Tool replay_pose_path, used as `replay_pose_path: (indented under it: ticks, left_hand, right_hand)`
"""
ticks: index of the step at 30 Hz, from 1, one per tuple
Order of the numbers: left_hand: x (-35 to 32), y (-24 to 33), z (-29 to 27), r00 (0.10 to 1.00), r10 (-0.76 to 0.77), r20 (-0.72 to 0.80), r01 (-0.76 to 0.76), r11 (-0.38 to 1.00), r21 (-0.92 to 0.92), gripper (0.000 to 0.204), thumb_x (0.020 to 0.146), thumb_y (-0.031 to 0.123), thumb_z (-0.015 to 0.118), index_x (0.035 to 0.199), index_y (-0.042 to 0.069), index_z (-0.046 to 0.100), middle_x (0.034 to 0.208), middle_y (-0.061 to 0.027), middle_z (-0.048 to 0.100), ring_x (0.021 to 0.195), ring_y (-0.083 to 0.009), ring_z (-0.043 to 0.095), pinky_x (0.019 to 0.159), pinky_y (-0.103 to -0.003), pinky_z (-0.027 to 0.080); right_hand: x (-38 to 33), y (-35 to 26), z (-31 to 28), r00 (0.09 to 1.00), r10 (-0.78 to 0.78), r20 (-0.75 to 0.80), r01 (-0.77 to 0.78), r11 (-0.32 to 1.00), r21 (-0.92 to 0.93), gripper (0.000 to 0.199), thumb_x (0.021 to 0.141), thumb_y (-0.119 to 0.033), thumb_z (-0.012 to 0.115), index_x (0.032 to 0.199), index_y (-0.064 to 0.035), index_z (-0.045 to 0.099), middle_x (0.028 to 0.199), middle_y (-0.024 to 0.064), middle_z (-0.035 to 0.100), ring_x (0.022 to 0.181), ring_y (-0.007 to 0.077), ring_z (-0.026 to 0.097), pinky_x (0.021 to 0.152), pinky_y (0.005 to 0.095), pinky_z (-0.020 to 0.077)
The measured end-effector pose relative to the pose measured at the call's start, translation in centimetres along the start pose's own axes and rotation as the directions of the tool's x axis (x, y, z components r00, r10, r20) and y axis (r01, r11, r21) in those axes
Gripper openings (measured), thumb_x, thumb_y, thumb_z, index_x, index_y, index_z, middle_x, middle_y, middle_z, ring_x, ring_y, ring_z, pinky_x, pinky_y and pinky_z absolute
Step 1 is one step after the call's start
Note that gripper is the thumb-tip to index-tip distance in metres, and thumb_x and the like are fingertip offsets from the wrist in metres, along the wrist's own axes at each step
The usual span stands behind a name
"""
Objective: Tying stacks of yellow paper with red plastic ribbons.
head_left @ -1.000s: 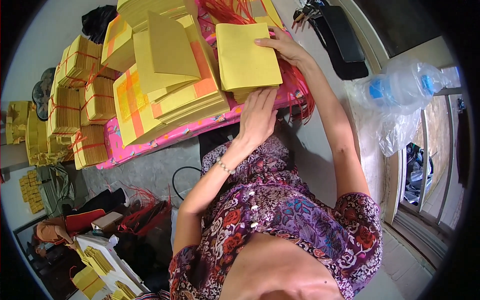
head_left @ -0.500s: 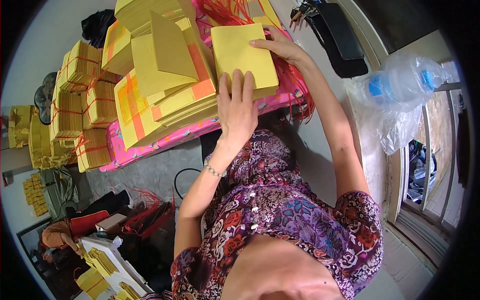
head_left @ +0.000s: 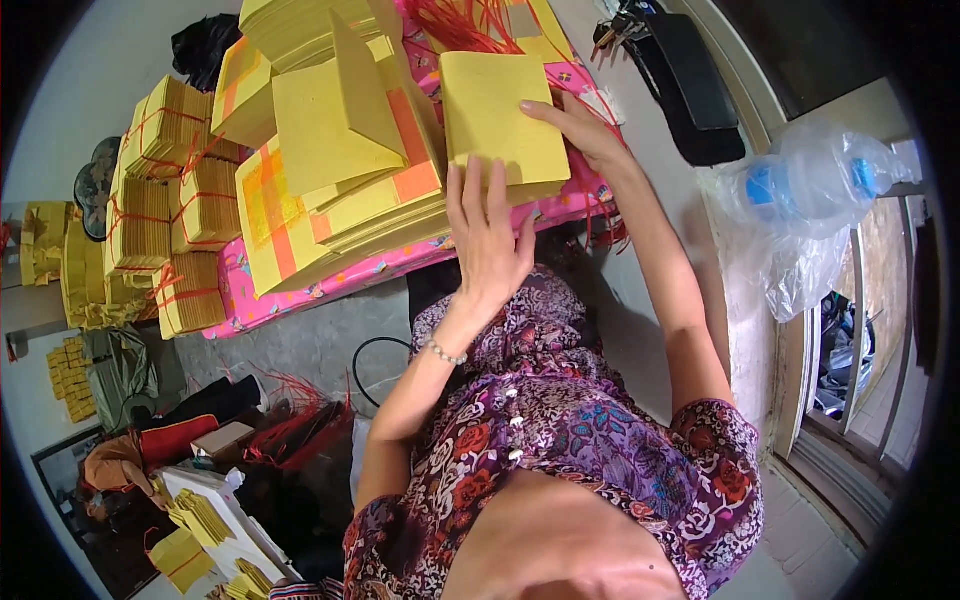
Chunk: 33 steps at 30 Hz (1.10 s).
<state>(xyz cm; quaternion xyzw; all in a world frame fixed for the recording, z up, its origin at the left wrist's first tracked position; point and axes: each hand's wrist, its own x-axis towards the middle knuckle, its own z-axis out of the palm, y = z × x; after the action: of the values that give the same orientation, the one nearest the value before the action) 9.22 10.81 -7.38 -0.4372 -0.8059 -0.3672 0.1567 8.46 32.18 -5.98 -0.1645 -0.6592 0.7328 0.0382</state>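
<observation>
A squared stack of yellow paper sheets stands on the pink patterned cover at the front of the table. My right hand holds the stack's right side, thumb on top and the other fingers partly hidden behind the edge. My left hand rests its outstretched fingertips at the stack's near left edge, thumb apart. To the left lies a larger pile of yellow paper with orange bands; a folded yellow sheet stands up on it. Red ties lie loose behind the stack.
Tied bundles of yellow paper are piled at the left. A black flat case and keys lie at the far right. Plastic-wrapped bottles stand by the doorway. More yellow paper sits on a white surface at the lower left.
The view has shifted slightly, moving the piles a little rightward. My left hand's fingers have slid from the stack's top to its near edge, and its thumb has spread out. My right hand keeps its hold.
</observation>
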Motion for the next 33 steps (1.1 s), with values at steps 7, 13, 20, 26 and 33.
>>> replay_pose_path:
  ticks: [7, 13, 20, 26, 33]
  left_hand:
    - [-7.3, -0.3, 2.9, 0.928, -0.366, 0.072, 0.364, 0.844, -0.395, 0.080, 0.077, 0.005, 0.067, 0.141, -0.006, 0.020, 0.138, -0.0273, 0.029, 0.128, -0.0406, 0.031, 0.107, -0.046, 0.029]
    - [-6.5, -2.0, 4.7, 0.827, -0.532, 0.183, 0.555, 0.718, -0.419, 0.082, 0.080, 0.013, 0.066, 0.141, -0.010, 0.016, 0.134, -0.0319, 0.032, 0.123, -0.0441, 0.033, 0.108, -0.048, 0.026]
    - [-4.5, -1.4, 4.1, 0.794, -0.535, 0.289, 0.607, 0.722, -0.331, 0.077, 0.079, 0.019, 0.068, 0.135, -0.014, 0.026, 0.126, -0.0331, 0.039, 0.120, -0.0437, 0.035, 0.106, -0.046, 0.028]
    - [-5.5, -3.0, 5.2, 0.672, -0.632, 0.386, 0.718, 0.428, -0.548, 0.059, 0.088, 0.023, 0.051, 0.134, -0.008, 0.034, 0.130, -0.0226, 0.043, 0.122, -0.0339, 0.038, 0.107, -0.042, 0.027]
    - [0.5, -3.4, 5.2, 0.759, -0.606, 0.239, 0.289, -0.015, -0.957, 0.052, 0.100, 0.044, 0.031, 0.132, 0.005, 0.043, 0.134, -0.0038, 0.048, 0.127, -0.0182, 0.040, 0.107, -0.039, 0.030]
  right_hand:
    - [0.9, 0.9, -0.3, 0.991, 0.056, -0.125, -0.057, 0.998, -0.005, 0.099, 0.072, -0.047, 0.076, 0.138, 0.0097, 0.029, 0.130, 0.0189, 0.049, 0.123, 0.0225, 0.045, 0.104, 0.0318, 0.0322]
    - [1.8, 2.1, -0.5, 0.988, 0.062, -0.140, -0.063, 0.998, 0.000, 0.099, 0.072, -0.048, 0.076, 0.139, 0.0075, 0.029, 0.133, 0.0172, 0.046, 0.128, 0.0229, 0.039, 0.108, 0.0331, 0.0255]
    - [1.4, 1.2, -1.0, 0.998, 0.056, 0.005, -0.056, 0.994, 0.091, 0.082, 0.079, -0.036, 0.072, 0.141, 0.0001, 0.032, 0.129, 0.0129, 0.051, 0.120, 0.0205, 0.050, 0.102, 0.0331, 0.0389]
    - [1.7, 1.5, -2.0, 0.994, 0.035, 0.107, -0.055, 0.981, 0.187, 0.073, 0.081, -0.031, 0.071, 0.138, -0.0013, 0.035, 0.123, 0.0119, 0.055, 0.111, 0.0187, 0.057, 0.092, 0.0315, 0.0483]
    - [1.9, 1.7, -2.0, 0.993, 0.032, 0.114, -0.059, 0.969, 0.241, 0.071, 0.081, -0.029, 0.071, 0.137, -0.0019, 0.037, 0.122, 0.0113, 0.056, 0.111, 0.0179, 0.057, 0.092, 0.0309, 0.0481]
